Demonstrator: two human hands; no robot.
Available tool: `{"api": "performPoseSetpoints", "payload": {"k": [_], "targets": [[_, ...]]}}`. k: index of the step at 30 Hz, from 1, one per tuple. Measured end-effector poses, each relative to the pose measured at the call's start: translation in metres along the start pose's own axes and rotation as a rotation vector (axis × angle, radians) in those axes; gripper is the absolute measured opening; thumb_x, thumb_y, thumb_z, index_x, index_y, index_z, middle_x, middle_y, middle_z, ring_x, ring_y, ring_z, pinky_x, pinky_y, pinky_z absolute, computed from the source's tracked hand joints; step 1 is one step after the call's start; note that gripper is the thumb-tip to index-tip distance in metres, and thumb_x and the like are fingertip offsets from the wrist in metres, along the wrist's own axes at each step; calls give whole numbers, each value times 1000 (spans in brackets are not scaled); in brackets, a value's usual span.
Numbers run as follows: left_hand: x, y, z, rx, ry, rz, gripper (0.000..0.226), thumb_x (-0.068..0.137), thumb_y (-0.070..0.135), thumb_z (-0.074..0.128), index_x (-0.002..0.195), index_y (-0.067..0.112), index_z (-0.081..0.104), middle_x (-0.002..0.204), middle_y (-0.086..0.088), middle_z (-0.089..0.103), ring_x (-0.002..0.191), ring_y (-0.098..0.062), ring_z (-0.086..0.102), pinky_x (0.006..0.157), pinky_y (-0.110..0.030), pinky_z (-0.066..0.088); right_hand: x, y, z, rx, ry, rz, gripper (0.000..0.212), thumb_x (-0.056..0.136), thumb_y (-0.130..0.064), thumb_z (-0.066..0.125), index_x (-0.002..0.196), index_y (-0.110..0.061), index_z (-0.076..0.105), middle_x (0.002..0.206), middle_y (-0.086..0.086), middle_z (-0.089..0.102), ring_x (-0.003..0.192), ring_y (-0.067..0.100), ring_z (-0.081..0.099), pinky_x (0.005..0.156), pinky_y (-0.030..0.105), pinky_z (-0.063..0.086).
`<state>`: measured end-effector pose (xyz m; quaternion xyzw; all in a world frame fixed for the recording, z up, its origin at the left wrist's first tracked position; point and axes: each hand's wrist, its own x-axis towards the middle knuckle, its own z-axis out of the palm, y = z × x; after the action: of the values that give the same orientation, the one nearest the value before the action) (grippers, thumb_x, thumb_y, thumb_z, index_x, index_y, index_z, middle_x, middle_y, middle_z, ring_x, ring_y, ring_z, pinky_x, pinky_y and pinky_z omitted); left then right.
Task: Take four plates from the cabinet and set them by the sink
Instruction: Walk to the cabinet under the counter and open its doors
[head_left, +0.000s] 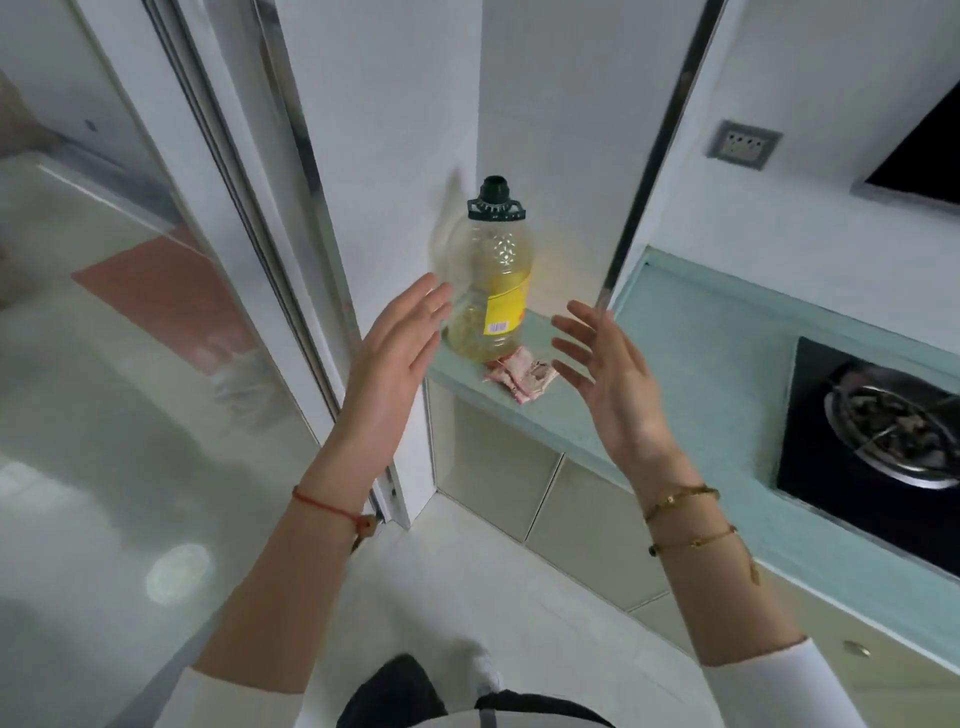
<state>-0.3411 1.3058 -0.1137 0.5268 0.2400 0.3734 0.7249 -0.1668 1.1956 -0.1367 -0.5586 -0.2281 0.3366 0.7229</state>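
Pale tiled floor (452, 582) lies open below both forearms, bounded on the left by a sliding glass door (156, 322) whose metal frame runs up just behind the left fingertips. Beyond the right fingers, a light green counter (691, 374) stretches away, its front edge passing under that palm, with cream cabinet doors (566, 525) closed beneath it. A black gas hob (878, 441) is sunk into the counter well to the right of the fingers.

Between the two sets of fingertips and slightly past them stands an oil bottle (491, 280), with a crumpled pink wrapper (522, 376) at its base. The left hand (395, 364) and right hand (608, 379) face each other, palms inward, fingers spread and empty, touching nothing. No plates are in view.
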Motion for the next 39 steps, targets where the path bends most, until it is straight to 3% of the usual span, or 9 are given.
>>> {"api": "performPoseSetpoints", "payload": {"k": [4, 9, 11, 15, 22, 33, 36, 39], "targets": [[30, -1, -8, -19, -140, -66, 35, 103, 20, 46, 137, 22, 53, 138, 4, 63, 129, -7, 58, 119, -33, 36, -6, 3, 4, -21, 149, -34, 41, 103, -35, 36, 131, -13, 57, 120, 5, 65, 113, 23, 59, 105, 45, 45], [48, -6, -15, -28, -292, -149, 30, 101, 21, 51, 128, 27, 59, 137, 4, 65, 127, -8, 61, 109, -27, 44, -26, 13, 13, -38, 325, -55, 42, 103, -35, 35, 133, -13, 55, 130, 8, 62, 122, 25, 58, 107, 43, 46], [51, -11, -19, -25, -309, -180, 28, 98, 22, 55, 125, 28, 61, 136, 3, 65, 125, -11, 62, 102, -26, 48, -34, 19, 16, -47, 375, -55, 42, 103, -36, 35, 133, -13, 55, 130, 8, 62, 122, 25, 58, 107, 42, 46], [53, -30, -31, -3, -341, -242, 40, 91, 31, 56, 131, 27, 60, 137, 2, 64, 129, -16, 60, 108, -35, 47, -46, 35, 15, -98, 450, -57, 41, 102, -38, 37, 132, -16, 56, 126, 3, 65, 119, 21, 60, 105, 41, 48], [55, -88, -48, 100, -292, -343, 29, 101, 23, 50, 124, 30, 65, 134, -2, 67, 128, -21, 61, 107, -39, 48, -53, 78, -2, -174, 516, 16, 40, 103, -37, 37, 132, -16, 56, 126, 3, 64, 119, 21, 59, 106, 44, 46], [59, -290, -58, 172, -276, -464, 38, 101, 20, 51, 138, 13, 54, 124, -8, 67, 111, -23, 64, 104, -40, 47, -23, 248, -74, -143, 546, 24, 34, 103, -32, 39, 126, -18, 60, 115, -2, 66, 114, 22, 60, 98, 36, 48], [71, -359, -52, 196, -290, -451, 40, 99, 18, 54, 139, 11, 53, 116, -2, 70, 106, -22, 66, 95, -34, 52, 0, 306, -100, -158, 527, -24, 32, 102, -32, 40, 124, -21, 61, 116, -2, 67, 108, 16, 61, 96, 34, 48], [93, -416, -42, 162, -281, -392, 40, 97, 15, 59, 136, 13, 55, 121, -7, 70, 103, -21, 67, 88, -29, 54, 25, 358, -126, -184, 502, -98, 29, 103, -30, 40, 120, -23, 61, 115, -3, 68, 105, 13, 62, 96, 34, 48]]}}
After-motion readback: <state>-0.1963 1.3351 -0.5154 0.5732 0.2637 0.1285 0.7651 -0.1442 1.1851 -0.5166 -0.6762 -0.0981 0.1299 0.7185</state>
